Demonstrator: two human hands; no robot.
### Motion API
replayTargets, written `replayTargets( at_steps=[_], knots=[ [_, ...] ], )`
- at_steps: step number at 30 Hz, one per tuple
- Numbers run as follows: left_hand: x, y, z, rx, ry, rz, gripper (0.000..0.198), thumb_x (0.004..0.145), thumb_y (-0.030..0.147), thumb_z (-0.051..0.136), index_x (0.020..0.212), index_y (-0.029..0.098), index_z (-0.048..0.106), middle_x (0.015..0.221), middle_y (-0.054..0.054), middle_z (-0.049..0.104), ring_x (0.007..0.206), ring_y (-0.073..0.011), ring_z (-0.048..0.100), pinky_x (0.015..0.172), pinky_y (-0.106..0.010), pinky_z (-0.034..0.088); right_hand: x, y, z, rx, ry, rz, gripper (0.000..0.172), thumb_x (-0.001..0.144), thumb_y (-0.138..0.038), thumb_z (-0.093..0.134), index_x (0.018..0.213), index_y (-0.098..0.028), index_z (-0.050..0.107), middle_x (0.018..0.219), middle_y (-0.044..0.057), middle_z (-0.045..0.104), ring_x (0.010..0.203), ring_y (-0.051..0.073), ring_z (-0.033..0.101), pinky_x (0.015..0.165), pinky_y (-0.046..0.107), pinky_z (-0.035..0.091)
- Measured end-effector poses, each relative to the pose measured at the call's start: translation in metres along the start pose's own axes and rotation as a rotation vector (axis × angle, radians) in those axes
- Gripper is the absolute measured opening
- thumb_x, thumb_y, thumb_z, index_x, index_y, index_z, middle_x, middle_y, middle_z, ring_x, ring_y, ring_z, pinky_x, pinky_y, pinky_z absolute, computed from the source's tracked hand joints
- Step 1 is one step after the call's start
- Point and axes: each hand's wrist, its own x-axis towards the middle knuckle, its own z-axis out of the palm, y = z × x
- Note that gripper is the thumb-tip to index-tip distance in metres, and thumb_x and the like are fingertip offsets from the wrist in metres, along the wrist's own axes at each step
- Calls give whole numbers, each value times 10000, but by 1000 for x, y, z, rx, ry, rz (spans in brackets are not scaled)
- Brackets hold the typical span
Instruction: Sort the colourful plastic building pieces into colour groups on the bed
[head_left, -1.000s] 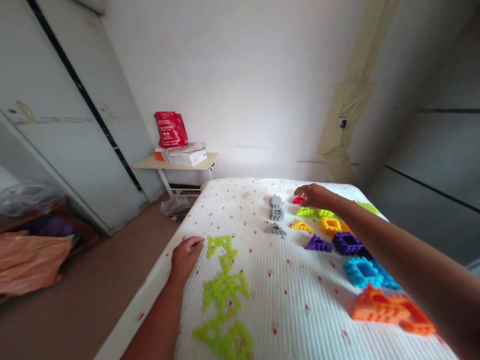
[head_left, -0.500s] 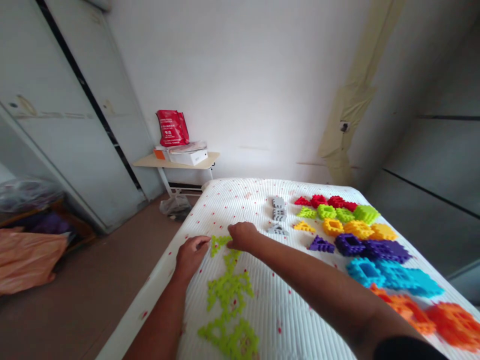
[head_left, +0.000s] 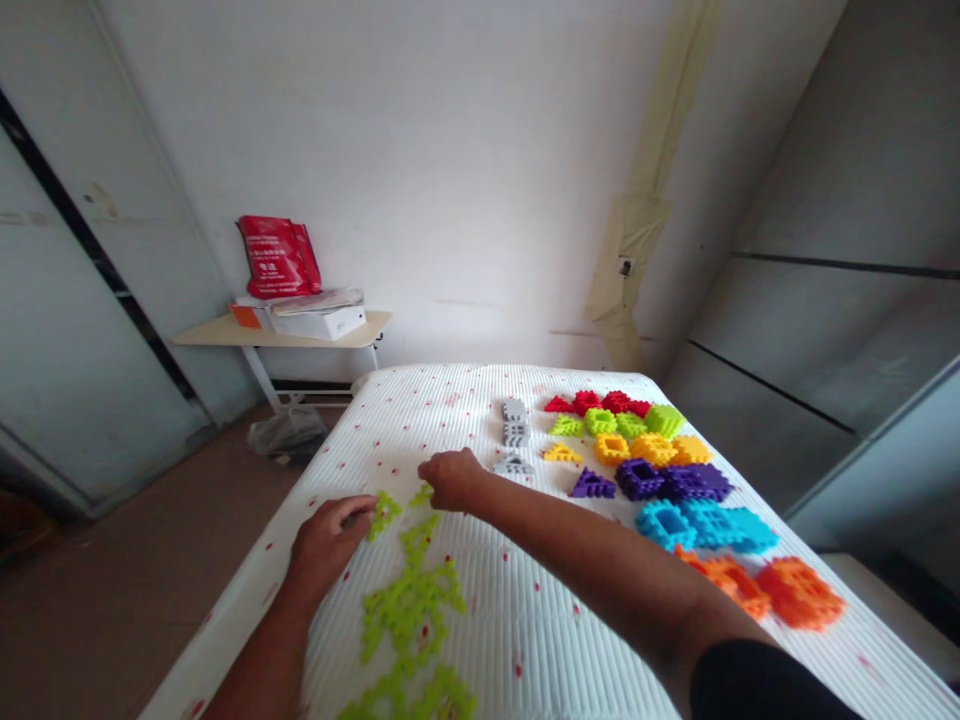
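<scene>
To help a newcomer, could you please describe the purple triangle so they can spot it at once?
On the white bed, look right to the rows of coloured blocks. The purple triangle is at the left end of the purple row. Its shape sets it apart from the square purple block beside it, its colour from the yellow triangle behind.

White box on a table, apparently a plastic bag below.

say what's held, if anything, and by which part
The left hand is at the left edge of a green piece, the right hand at the far end of a second piece; whether either is gripped cannot be told.
</scene>
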Motion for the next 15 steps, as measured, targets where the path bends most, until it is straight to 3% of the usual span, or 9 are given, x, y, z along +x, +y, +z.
replayTargets(
  at_steps=[4,8,12,15],
  knots=[
    [1,1,-1,11,10,3,359,646,460,541,857,218,699,950,-55,702,907,-226,629,877,-338,468,-17,37,-30,25,105,-13,459,713,-251,619,1166,-236,546,1129,67,634,997,238,597,812,383,467],
    [1,-2,-1,12,17,-3,354,652,472,542,857,229,698,943,-47,702,891,-223,632,864,-335,474,-45,104,-57,56,158,117,501,688,-176,649,1181,-211,561,1030,42,674,932,186,614,761,259,453],
    [2,-3,0,14,20,-25,357,656,477,537,861,231,695,964,-46,698,902,-224,629,863,-332,473,-76,173,-58,-8,123,329,503,677,-125,635,1167,-226,580,1005,23,687,847,160,634,697,215,445],
    [3,-4,1,33,27,-32,341,656,481,539,841,242,698,944,-36,704,882,-220,634,846,-319,478,-92,206,-45,-75,77,405,477,692,-130,607,1159,-230,595,1003,34,690,831,172,640,681,221,449]
  ],
)
